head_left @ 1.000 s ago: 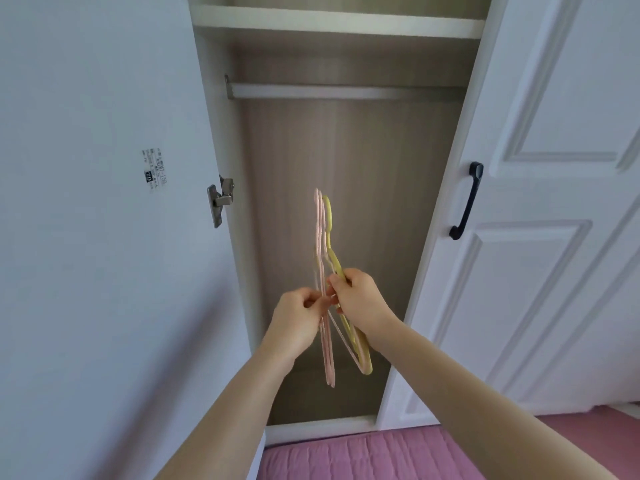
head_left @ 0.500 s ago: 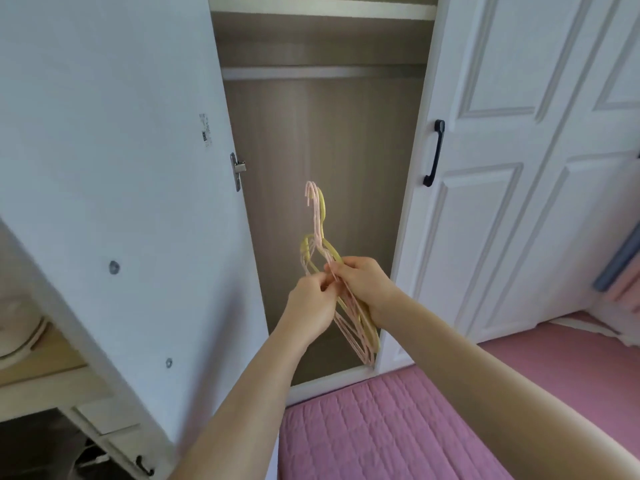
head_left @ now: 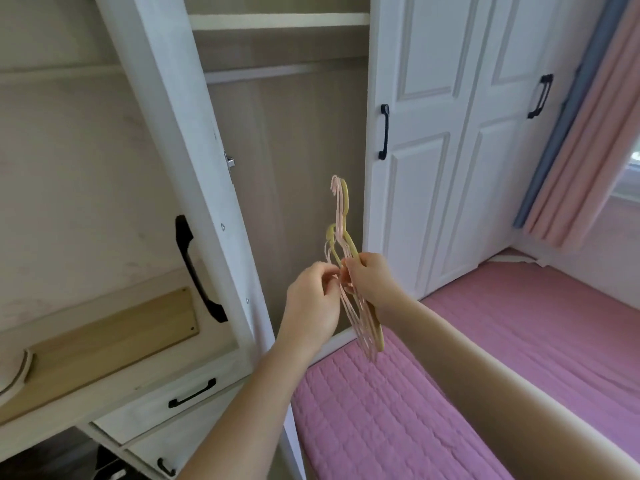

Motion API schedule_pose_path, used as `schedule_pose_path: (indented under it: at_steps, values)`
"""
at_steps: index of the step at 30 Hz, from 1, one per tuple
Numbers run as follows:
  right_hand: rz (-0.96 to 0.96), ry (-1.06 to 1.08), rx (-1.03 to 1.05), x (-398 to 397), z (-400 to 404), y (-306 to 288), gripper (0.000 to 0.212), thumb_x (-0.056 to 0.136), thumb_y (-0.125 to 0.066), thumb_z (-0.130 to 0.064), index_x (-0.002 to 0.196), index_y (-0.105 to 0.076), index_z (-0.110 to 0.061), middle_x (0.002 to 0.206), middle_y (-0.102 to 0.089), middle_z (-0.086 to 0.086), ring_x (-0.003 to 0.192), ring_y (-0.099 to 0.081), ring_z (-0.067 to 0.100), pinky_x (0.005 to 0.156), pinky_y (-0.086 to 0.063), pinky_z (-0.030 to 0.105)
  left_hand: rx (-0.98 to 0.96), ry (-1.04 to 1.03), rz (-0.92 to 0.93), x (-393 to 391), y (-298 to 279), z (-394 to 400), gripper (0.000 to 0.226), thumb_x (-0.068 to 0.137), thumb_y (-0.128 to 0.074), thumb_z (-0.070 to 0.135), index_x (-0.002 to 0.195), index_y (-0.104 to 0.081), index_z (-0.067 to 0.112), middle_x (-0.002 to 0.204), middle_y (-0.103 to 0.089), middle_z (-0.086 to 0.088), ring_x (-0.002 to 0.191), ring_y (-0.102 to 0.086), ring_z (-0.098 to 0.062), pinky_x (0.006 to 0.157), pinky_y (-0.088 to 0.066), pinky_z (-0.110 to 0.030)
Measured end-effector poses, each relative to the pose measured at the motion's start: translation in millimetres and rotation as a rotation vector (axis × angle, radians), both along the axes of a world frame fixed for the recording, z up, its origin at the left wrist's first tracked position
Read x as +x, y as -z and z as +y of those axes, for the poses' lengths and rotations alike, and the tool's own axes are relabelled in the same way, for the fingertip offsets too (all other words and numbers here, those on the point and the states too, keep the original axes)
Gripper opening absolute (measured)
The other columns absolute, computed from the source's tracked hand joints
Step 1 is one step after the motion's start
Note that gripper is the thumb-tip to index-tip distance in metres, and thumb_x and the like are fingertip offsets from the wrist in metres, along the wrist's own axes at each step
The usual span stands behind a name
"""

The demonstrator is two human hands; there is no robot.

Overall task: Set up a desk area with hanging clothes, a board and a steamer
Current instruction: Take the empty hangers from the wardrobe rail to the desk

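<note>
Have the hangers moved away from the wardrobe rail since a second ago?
Cannot tell. The camera swung, so the whole view shifted. The hangers, held by both hands, sit below the rail in front of the open wardrobe, as before.

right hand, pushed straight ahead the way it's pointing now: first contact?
Probably the left hand: the right hand points left across the bunch of hangers that both grip. Past it, the open wardrobe door. Depth is unclear.

Wardrobe bay [head_left: 294,168] open ahead; open door [head_left: 194,188] blocks left, closed door [head_left: 415,133] right.
</note>
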State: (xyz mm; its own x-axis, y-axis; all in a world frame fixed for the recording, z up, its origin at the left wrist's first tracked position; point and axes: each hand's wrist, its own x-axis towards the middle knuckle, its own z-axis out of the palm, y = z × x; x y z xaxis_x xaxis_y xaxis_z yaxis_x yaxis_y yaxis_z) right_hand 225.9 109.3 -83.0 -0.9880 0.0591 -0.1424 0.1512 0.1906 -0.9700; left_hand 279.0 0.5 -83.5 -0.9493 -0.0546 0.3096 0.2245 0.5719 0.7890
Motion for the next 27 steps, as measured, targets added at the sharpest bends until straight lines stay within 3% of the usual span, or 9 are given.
schedule_pose_path:
  at_steps: [3,5,8,14,17,20,24,27]
  values:
    - [-0.020,0.031,-0.101,17,2,-2,0.016,0.101,-0.043,-0.020,0.103,-0.054,-0.009,0.080,-0.067,0.008,0.069,-0.066,0.017,0.067,-0.059,0.030,-0.017,0.035,0.081,15,-8,-3,0.016,0.097,-0.050,0.016,0.107,-0.062,0.022,0.092,-0.060,0.017,0.081,-0.057,0.012,0.067,-0.041,0.002]
    - [-0.017,0.034,-0.109,30,1,-3,0.014,0.102,-0.042,-0.020,0.105,-0.049,-0.009,0.078,-0.062,0.008,0.063,-0.063,0.016,0.059,-0.058,0.028,-0.044,0.053,0.121,26,-11,-5,0.019,0.097,-0.051,0.014,0.111,-0.062,0.018,0.094,-0.063,0.012,0.082,-0.058,0.012,0.069,-0.041,0.002]
    - [0.046,0.063,-0.106,49,-2,-1,0.013,0.101,-0.041,-0.020,0.106,-0.045,-0.009,0.082,-0.053,0.005,0.061,-0.053,0.014,0.053,-0.048,0.025,-0.068,0.094,0.165,49,-12,-11,0.019,0.096,-0.052,0.014,0.111,-0.063,0.018,0.094,-0.066,0.010,0.087,-0.060,0.010,0.072,-0.045,-0.002]
    - [0.215,0.108,-0.072,100,-13,9,0.011,0.101,-0.038,-0.027,0.100,-0.043,-0.017,0.078,-0.053,0.000,0.053,-0.051,0.010,0.043,-0.044,0.017,-0.060,0.075,0.245,96,-15,-29,0.016,0.095,-0.052,0.017,0.104,-0.064,0.023,0.089,-0.068,0.013,0.087,-0.064,0.000,0.074,-0.051,-0.013]
    - [0.289,0.065,-0.064,127,-21,14,0.011,0.097,-0.048,-0.035,0.098,-0.042,-0.025,0.073,-0.053,-0.003,0.055,-0.052,0.009,0.045,-0.046,0.017,-0.013,-0.005,0.291,120,-16,-38,0.014,0.096,-0.052,0.019,0.099,-0.065,0.022,0.084,-0.067,0.014,0.082,-0.066,-0.005,0.073,-0.056,-0.026]
    - [0.359,0.034,-0.114,149,-33,18,0.026,0.092,-0.059,-0.033,0.106,-0.039,-0.027,0.072,-0.049,-0.003,0.059,-0.051,0.005,0.054,-0.049,0.013,0.041,-0.104,0.365,142,-18,-47,0.015,0.095,-0.051,0.020,0.098,-0.066,0.018,0.079,-0.067,0.010,0.077,-0.067,-0.011,0.071,-0.057,-0.035]
    - [0.459,0.035,-0.089,166,-46,16,0.038,0.087,-0.069,-0.020,0.103,-0.035,-0.018,0.073,-0.039,0.000,0.060,-0.039,0.005,0.064,-0.037,-0.005,0.117,-0.282,0.490,153,-28,-63,0.014,0.095,-0.051,0.017,0.098,-0.065,0.017,0.083,-0.065,0.001,0.076,-0.065,-0.019,0.070,-0.055,-0.040]
    - [0.475,0.052,-0.099,169,-53,10,0.045,0.084,-0.072,-0.021,0.100,-0.030,-0.025,0.075,-0.037,-0.003,0.056,-0.037,0.001,0.060,-0.042,0.003,0.167,-0.341,0.494,144,-38,-77,0.012,0.094,-0.054,0.012,0.104,-0.060,0.015,0.100,-0.060,-0.003,0.084,-0.063,-0.022,0.074,-0.056,-0.037]
